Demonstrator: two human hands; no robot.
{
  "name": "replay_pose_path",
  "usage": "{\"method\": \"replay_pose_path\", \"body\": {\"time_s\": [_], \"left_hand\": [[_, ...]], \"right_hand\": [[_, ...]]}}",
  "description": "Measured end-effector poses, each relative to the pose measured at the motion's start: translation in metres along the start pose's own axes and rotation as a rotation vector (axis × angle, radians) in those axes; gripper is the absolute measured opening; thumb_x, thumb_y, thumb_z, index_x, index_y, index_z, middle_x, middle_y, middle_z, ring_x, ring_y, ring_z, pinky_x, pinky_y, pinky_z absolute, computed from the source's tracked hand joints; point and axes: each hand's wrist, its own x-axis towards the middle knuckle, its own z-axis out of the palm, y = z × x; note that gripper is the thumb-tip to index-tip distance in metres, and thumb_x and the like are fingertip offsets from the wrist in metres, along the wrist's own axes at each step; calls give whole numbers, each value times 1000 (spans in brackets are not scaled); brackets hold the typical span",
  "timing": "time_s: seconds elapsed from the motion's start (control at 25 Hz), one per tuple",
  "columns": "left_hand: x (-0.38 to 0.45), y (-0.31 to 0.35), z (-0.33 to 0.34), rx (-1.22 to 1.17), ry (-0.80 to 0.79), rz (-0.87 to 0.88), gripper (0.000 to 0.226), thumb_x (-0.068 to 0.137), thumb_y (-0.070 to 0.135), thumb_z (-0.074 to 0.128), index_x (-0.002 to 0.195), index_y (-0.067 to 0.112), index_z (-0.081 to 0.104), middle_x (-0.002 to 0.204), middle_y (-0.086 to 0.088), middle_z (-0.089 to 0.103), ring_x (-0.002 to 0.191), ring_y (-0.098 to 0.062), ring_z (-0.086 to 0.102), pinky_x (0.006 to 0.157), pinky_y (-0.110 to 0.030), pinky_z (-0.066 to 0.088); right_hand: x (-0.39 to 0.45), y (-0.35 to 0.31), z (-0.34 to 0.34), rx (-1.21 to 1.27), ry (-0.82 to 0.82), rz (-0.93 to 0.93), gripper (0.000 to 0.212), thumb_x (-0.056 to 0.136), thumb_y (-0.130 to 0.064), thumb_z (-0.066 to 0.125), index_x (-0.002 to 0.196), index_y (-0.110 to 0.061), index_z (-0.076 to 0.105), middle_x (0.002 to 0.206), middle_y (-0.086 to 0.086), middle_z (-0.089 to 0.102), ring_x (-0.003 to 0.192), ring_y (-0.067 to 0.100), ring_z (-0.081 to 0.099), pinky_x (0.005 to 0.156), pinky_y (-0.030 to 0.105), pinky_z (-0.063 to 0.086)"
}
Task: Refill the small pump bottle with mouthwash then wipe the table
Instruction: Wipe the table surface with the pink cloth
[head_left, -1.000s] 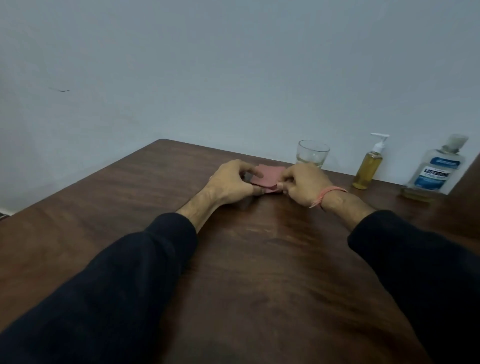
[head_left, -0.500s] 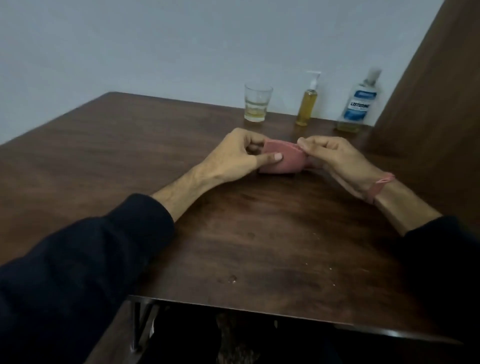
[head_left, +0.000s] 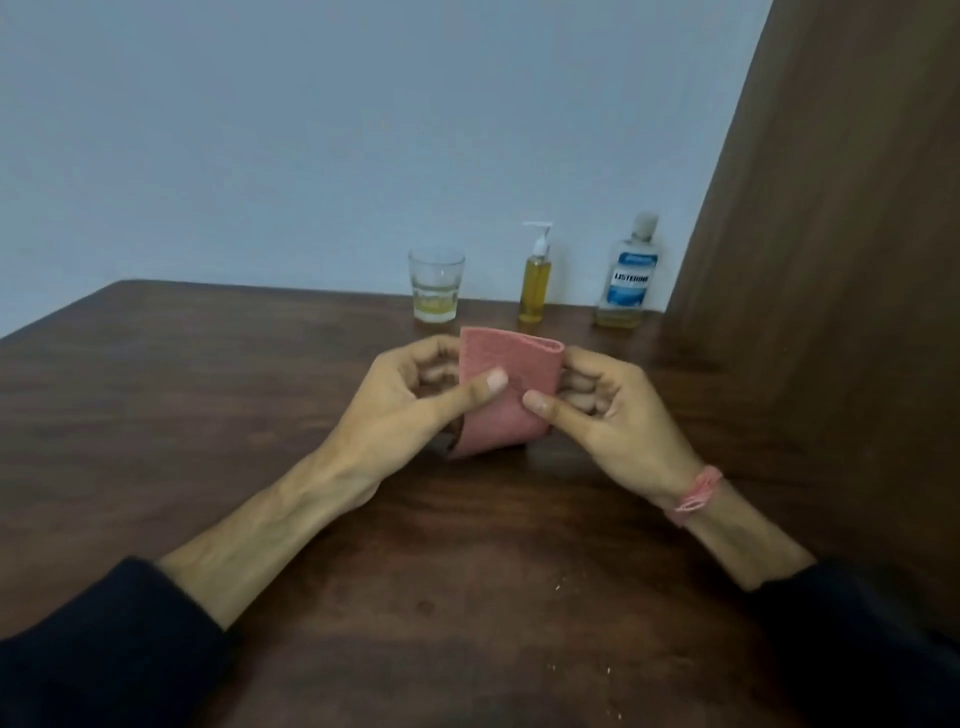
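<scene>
Head view, left hand and right hand pinched folded pink cloth upright, thumbs forward, above the counter.

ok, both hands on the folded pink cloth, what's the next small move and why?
Probably lower the folded pink cloth flat onto the dark wooden table and start wiping. The left hand and right hand pinch it by its sides, raised off the surface. The small pump bottle of yellow liquid stands capped and upright, and pale specks lie on the near tabletop.
</scene>
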Motion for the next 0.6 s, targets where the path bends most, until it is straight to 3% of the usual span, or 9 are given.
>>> {"method": "replay_pose_path", "body": {"time_s": [0.12, 0.2, 0.32, 0.4, 0.48, 0.6], "left_hand": [[1, 3, 2, -28, -47, -51, 45, 88, 19, 89, 130, 12, 77, 114, -8, 88, 98, -23, 87, 77, -33, 70], [0, 5, 1, -7, -53, -88, 46, 87, 19, 89, 131, 11, 75, 113, -8, 88, 93, -23, 88, 66, -31, 70], [-2, 3, -1, 26, -57, -112, 46, 84, 19, 90, 126, 12, 75, 118, -8, 87, 92, -26, 87, 61, -33, 69], [-2, 3, -3, 53, -38, -100, 32, 88, 13, 90, 118, 13, 78, 118, -7, 88, 89, -24, 86, 60, -32, 68], [0, 2, -6, 83, -25, -93, 16, 98, 0, 81, 105, 14, 81, 119, -3, 88, 93, -21, 87, 63, -33, 70], [5, 0, -11, 93, -14, -140, 24, 101, -4, 76, 98, 18, 87, 120, 2, 89, 108, -21, 87, 82, -43, 73]], "right_hand": [[3, -2, -9, 33, 68, 43, 37, 102, -14, 73, 138, -24, 69, 123, 3, 83, 108, 20, 82, 80, 39, 70], [3, -3, -10, 50, 57, 80, 37, 104, -15, 71, 139, -25, 68, 122, 1, 83, 106, 19, 83, 70, 29, 67], [0, -1, -8, 98, -12, 130, 39, 106, -13, 66, 143, -25, 66, 125, 0, 83, 108, 18, 82, 68, 24, 63], [0, 0, -10, 136, -56, 135, 35, 106, -6, 65, 134, -24, 75, 126, 1, 82, 110, 17, 80, 72, 24, 63], [0, 0, -12, 154, -110, 143, 38, 105, 6, 60, 111, -21, 86, 128, 3, 82, 118, 19, 77, 86, 30, 63], [1, 0, -14, 210, -155, 227, 39, 105, 13, 52, 99, -5, 87, 131, 8, 80, 129, 25, 73, 110, 42, 58]]}}
